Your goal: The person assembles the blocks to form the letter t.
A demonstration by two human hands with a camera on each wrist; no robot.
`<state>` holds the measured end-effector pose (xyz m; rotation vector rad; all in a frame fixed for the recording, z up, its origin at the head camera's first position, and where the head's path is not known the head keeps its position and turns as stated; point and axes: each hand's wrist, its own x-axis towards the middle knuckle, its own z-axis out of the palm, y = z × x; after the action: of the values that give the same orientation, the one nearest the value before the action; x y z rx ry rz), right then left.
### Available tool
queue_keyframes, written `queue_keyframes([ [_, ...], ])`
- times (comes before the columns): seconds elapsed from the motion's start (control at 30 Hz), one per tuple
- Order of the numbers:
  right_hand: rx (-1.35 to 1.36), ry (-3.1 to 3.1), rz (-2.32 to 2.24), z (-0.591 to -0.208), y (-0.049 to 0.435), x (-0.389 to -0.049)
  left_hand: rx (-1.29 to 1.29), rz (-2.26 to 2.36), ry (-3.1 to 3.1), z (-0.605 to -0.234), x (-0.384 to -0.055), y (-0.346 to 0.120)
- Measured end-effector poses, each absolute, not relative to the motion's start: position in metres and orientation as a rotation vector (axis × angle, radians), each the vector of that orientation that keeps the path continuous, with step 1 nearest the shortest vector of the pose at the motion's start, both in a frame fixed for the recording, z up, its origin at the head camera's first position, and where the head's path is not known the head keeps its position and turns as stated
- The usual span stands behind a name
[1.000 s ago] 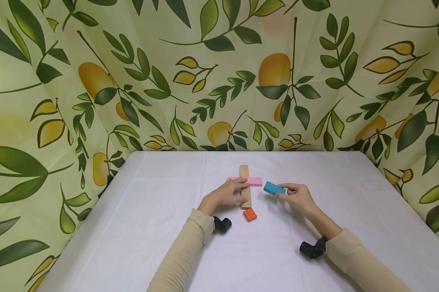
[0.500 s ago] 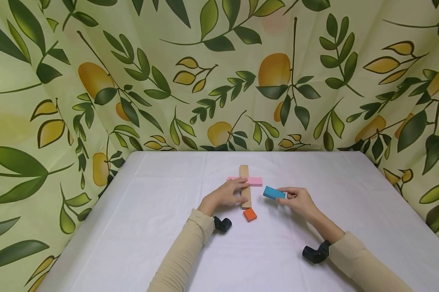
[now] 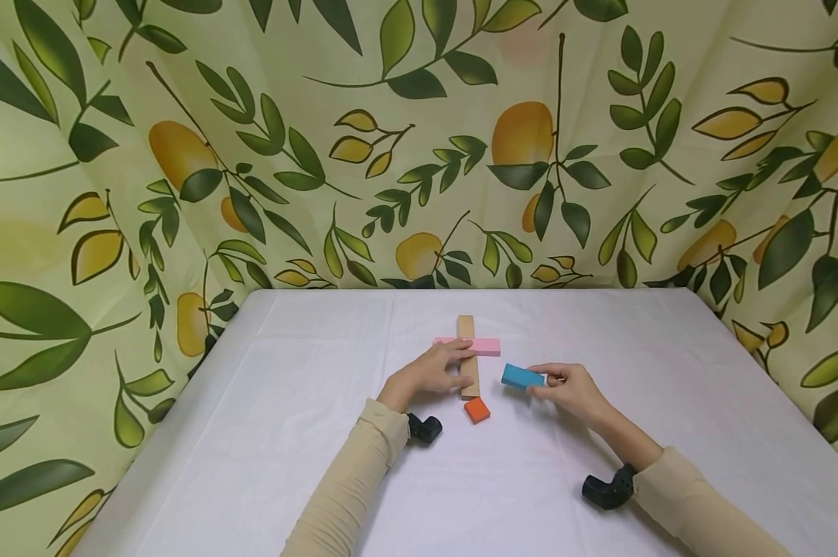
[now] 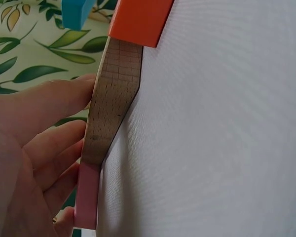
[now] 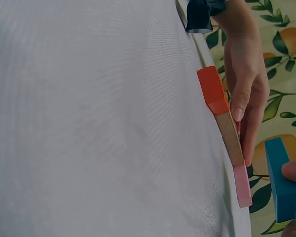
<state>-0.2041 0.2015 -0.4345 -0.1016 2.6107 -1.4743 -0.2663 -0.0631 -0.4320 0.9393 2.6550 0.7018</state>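
In the head view my right hand (image 3: pixel 573 387) pinches a blue block (image 3: pixel 521 377) between thumb and fingers, held above the table. The right wrist view shows the thumb on one face of the blue block (image 5: pixel 282 180). My left hand (image 3: pixel 434 369) rests on the pieces at the middle, fingers over a pink block (image 3: pixel 487 346) and thumb at a plain wooden piece (image 3: pixel 470 379). The pink block lies crosswise to the wood, forming a cross; whether the wood is one piece or two is hidden. An orange block (image 3: pixel 477 410) sits at the wood's near end.
A white cloth (image 3: pixel 307 371) covers the table, whose far edge meets a leaf-and-fruit patterned curtain (image 3: pixel 419 155). Black wrist devices (image 3: pixel 425 428) are worn on both arms, below beige sleeves (image 3: pixel 352 472).
My right hand has drawn slightly towards the near side of the table with the blue block, whose tilt has shifted a little. The left hand and the other blocks stay put.
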Motion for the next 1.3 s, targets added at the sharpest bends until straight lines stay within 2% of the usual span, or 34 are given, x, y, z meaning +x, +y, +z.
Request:
queue_keyframes([
  [1.3,-0.347,2.481,-1.476,-0.438,0.204,-0.186,0.935,0.699,2.666,-0.433,-0.266,-0.063],
])
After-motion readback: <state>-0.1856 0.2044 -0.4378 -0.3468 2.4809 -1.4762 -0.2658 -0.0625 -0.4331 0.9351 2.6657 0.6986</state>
